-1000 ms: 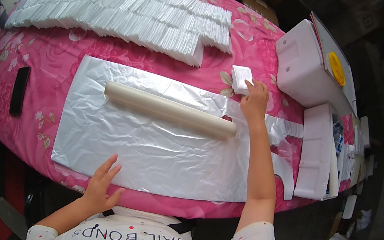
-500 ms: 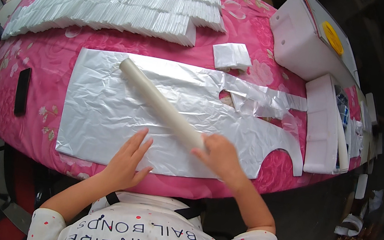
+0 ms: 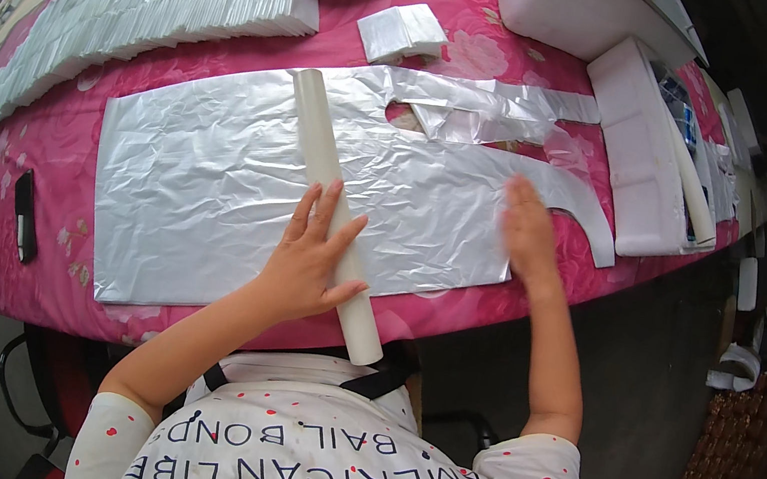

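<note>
Rests splayed left hand (image 3: 301, 275) on tube (image 3: 319, 138) overhanging table edge (image 3: 428, 306); cannot tell grip of right hand (image 3: 527, 235) by crinkled plastic (image 3: 208, 195).

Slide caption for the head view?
Left hand spread over a pale rod across a silvery plastic sheet; right hand, blurred, farther right.

Pale roller (image 3: 319, 143) under left hand (image 3: 304, 272) bars way across silvery sheet (image 3: 199, 188); strip of pink cloth (image 3: 179, 69) runs open between sheet and white stacks (image 3: 170, 1); folded packet (image 3: 401, 32), foam box (image 3: 630, 159) obstruct right.
</note>
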Demonstrator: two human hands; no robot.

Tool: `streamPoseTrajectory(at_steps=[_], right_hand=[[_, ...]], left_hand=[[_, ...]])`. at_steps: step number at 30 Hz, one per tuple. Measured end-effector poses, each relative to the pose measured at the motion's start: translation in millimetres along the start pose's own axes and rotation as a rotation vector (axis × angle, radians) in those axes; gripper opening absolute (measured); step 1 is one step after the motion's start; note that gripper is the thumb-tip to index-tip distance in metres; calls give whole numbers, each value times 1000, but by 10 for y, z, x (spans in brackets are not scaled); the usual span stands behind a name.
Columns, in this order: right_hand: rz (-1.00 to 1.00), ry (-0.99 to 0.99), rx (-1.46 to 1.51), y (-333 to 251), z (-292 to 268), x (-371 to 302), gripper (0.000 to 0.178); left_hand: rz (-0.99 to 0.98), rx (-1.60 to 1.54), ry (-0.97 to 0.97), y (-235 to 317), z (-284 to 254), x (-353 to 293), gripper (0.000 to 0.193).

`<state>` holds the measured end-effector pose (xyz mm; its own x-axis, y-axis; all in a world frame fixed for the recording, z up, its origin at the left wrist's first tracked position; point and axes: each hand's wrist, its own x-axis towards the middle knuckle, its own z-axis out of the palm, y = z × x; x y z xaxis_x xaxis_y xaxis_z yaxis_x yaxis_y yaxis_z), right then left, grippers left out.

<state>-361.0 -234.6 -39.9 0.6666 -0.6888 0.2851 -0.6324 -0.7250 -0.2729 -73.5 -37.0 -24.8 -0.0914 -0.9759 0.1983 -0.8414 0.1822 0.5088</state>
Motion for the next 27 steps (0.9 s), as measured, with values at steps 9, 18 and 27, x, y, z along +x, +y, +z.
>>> streamPoseTrajectory(at_steps=[9,18,27], right_hand=[[551,194,-366,1248,-398,-618,33],[411,413,-215,184,-450,-269,11],[-43,-84,599,-2201,48,-37,14]], left_hand=[[107,-29,-63,177,89,93,61],[129,-42,-38,202,83,108,64],[-659,-1423,-112,163,-215,28,42]])
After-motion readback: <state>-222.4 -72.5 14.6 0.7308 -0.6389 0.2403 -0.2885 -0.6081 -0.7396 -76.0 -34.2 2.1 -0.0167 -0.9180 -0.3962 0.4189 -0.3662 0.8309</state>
